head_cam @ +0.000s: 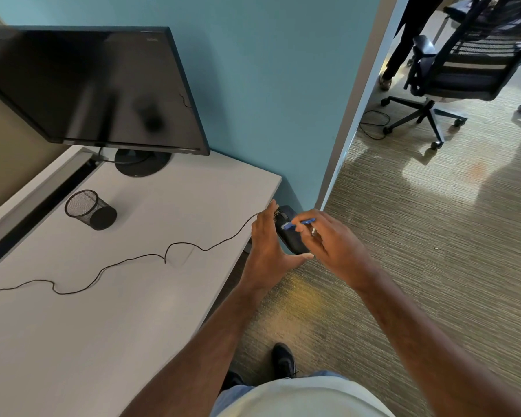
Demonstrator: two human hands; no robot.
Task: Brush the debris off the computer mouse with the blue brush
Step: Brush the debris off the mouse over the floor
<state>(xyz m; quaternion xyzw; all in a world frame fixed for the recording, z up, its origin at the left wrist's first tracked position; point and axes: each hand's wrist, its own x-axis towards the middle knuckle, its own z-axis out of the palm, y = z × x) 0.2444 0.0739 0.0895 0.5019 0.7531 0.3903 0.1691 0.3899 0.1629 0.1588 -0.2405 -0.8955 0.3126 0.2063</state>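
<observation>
The computer mouse [289, 233] is sitting gripped in your left hand [268, 245], just past the desk [133, 296] edge. Your right hand [331, 239] is pinching the blue brush [297, 224], its bristles touching the mouse's top. Brushing looks underway; remaining debris is too small to judge.

The left hand [268, 245] holds the computer mouse [289, 233] just off the table [133, 311] edge. The right hand [331, 239] presses the blue brush [298, 224] bristles onto it.

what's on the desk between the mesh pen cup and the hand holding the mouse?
Only the mouse cable, crossing bare desk between mesh pen cup and left hand; head view.
</observation>
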